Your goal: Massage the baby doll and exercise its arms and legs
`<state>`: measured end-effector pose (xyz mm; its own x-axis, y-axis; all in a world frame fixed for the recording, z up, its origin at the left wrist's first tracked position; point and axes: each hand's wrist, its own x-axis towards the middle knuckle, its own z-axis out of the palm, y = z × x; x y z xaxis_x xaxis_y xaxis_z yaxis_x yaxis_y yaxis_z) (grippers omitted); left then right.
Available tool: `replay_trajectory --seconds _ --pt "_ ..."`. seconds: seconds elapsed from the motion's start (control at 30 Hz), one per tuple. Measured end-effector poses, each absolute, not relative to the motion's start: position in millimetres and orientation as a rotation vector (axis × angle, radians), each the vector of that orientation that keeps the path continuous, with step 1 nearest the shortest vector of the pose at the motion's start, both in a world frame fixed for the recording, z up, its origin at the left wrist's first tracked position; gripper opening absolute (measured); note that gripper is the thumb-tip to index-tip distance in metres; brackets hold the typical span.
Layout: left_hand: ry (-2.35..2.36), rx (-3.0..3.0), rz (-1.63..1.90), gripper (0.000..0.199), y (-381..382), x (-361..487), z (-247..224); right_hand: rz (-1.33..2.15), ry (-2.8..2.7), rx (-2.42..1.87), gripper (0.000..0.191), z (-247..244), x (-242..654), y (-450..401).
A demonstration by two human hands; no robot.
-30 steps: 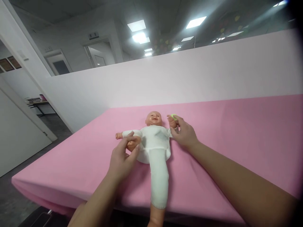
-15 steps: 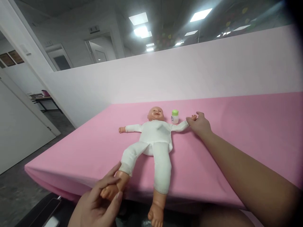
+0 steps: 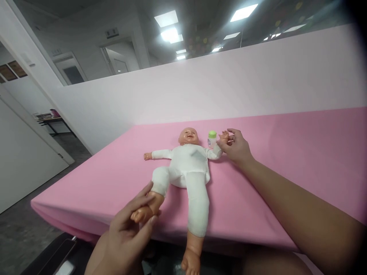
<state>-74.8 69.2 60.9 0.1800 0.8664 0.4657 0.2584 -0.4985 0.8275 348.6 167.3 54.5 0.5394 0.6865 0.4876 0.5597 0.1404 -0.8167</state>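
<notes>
Pink-covered table (image 3: 100, 179), white partition (image 3: 215, 84) behind, left grip (image 3: 122, 233) holding doll's leg (image 3: 160, 181), right grip (image 3: 239, 149) holding doll's arm (image 3: 212, 154)

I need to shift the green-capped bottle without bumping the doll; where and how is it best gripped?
Probably by the green cap, from above: the bottle stands upright, cap uppermost. The doll's head lies to its left, while the doll's raised hand and the person's right hand crowd its right, so a sideways grip looks awkward.
</notes>
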Motion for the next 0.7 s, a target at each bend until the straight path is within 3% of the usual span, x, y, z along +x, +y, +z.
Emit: replay_trajectory --seconds 0.17,0.37,0.53,0.7 --pt "1.046 1.752 1.257 0.059 112.3 -41.5 84.2 0.141 -1.334 -1.354 0.045 57.7 307.6 163.2" --pt "0.943 1.689 1.181 0.056 163.4 -21.1 112.9 0.135 -1.620 -1.312 0.017 59.4 290.3 158.8" --pt "1.003 1.765 1.023 0.059 187.6 -9.7 118.3 0.021 -1.890 -1.259 0.041 64.8 288.3 158.7" --pt "0.998 1.904 0.909 0.060 199.3 -2.9 100.0 -0.039 -1.942 -1.320 0.046 60.5 289.5 163.3"
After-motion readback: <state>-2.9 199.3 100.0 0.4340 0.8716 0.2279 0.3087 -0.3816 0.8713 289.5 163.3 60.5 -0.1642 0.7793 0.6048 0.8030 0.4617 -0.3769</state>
